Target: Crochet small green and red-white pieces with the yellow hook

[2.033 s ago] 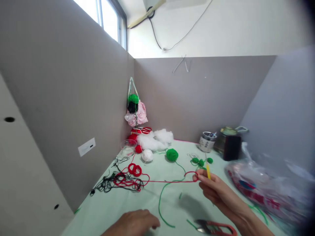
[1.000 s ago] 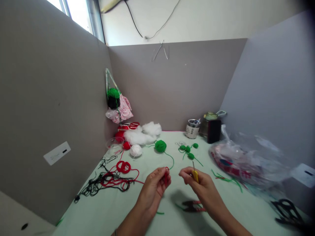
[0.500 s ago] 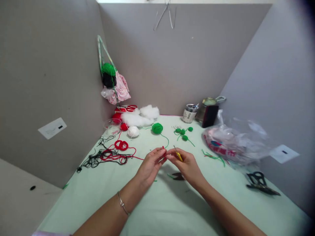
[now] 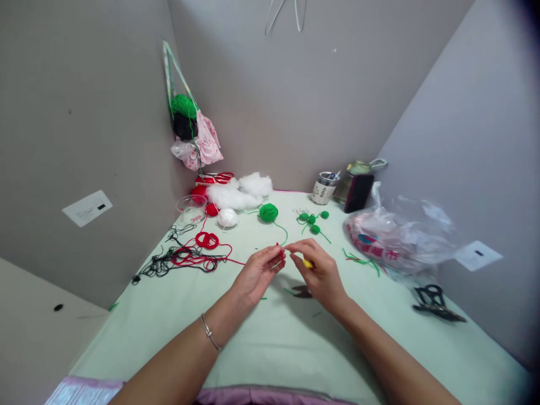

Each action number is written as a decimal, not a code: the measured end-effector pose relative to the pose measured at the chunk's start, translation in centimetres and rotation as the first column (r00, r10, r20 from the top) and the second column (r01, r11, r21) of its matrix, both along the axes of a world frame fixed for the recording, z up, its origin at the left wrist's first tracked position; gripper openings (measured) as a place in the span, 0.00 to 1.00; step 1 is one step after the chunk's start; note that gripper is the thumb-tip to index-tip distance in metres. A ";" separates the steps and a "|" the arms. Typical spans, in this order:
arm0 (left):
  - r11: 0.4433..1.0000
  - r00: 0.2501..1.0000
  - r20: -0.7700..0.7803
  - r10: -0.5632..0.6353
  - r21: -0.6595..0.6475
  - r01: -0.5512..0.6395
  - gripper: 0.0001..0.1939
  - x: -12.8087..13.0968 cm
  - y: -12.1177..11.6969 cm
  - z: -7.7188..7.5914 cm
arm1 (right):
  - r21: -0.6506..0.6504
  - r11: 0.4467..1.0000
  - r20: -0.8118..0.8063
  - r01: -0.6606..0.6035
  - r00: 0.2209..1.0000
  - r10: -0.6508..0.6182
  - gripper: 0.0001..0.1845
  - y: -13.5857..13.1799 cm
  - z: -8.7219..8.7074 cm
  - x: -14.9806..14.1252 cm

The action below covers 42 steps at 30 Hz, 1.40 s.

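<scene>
My left hand [image 4: 259,273] is closed in a pinch on red yarn [image 4: 282,256], whose strand runs left over the table. Close beside it, my right hand [image 4: 318,274] is curled around a crochet hook with a yellow handle [image 4: 309,263]; its tip points at the red yarn, and whether it passes through a loop I cannot tell. A green yarn ball [image 4: 269,212] lies beyond my hands, its strand trailing toward them. Below my right hand a dark, pointed object [image 4: 302,292] is partly hidden, with a short green strand by it.
Tangled black yarn [image 4: 158,264] and a red yarn ring [image 4: 207,241] lie left. White stuffing [image 4: 234,197] and a white yarn ball [image 4: 228,217] sit behind. Small green balls [image 4: 314,229], a tin [image 4: 324,190], a plastic bag [image 4: 379,236] and black scissors [image 4: 436,304] stand or lie right.
My right hand has turned, so the hook's yellow handle shows less. More red yarn now shows at my left fingertips. The whole view has tilted slightly downward.
</scene>
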<state>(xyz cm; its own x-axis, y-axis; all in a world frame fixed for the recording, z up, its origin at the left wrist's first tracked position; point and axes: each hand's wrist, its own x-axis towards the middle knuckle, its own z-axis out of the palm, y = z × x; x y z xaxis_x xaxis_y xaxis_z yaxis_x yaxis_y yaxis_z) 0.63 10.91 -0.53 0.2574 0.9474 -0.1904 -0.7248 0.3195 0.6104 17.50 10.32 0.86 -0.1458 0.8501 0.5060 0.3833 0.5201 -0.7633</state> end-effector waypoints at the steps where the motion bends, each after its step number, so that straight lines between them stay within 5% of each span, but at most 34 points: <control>1: 1.000 1.000 -0.003 -0.011 0.004 0.011 0.13 0.1 -0.1 0.0 | 0.104 0.995 0.074 -0.008 0.997 0.000 0.15 0.0 -0.3 0.1; 4: 0.999 0.999 -0.018 -0.045 0.010 0.045 0.13 0.3 -0.4 -0.1 | 0.352 0.934 0.302 -0.067 0.952 -0.046 0.27 0.0 -0.9 0.5; 10: 0.996 0.995 -0.053 -0.080 0.027 0.082 0.14 0.5 -0.8 0.1 | 0.311 0.948 0.310 -0.067 0.950 -0.034 0.19 -0.9 -0.3 0.1; 13: 0.997 0.995 -0.080 -0.054 0.056 0.059 0.14 0.4 -0.7 0.3 | 0.026 0.997 -0.030 -0.076 0.997 0.077 0.08 -1.4 1.1 -0.6; 15: 0.996 0.993 -0.110 -0.035 0.081 0.044 0.14 0.3 -0.6 0.3 | -0.299 0.939 -0.344 -0.170 0.937 0.060 0.09 -1.3 1.7 -0.8; 17: 0.993 0.988 -0.151 -0.011 0.113 0.028 0.14 0.2 -0.6 0.4 | -0.431 0.872 -0.446 -0.231 0.895 0.017 0.14 -0.8 1.9 -0.8; 23: 0.956 0.934 -0.317 0.164 0.284 -0.072 0.10 0.3 -0.8 0.6 | -0.599 0.738 -0.475 -0.311 0.880 -0.015 0.20 0.7 1.1 -0.2; 29: 0.922 0.884 -0.433 0.176 0.387 0.006 0.10 0.3 -0.6 0.8 | -0.663 0.643 -0.456 -0.384 0.888 0.061 0.18 0.4 0.9 -0.3; 34: 0.928 0.872 -0.465 0.154 0.371 0.034 0.13 0.1 -0.2 0.6 | -0.664 0.643 -0.444 -0.382 0.893 0.072 0.18 0.4 0.8 -0.4; 42: 0.932 0.881 -0.461 0.103 0.353 0.075 0.16 0.0 0.0 0.4 | -0.617 0.721 -0.467 -0.316 0.884 -0.012 0.23 0.7 1.0 0.0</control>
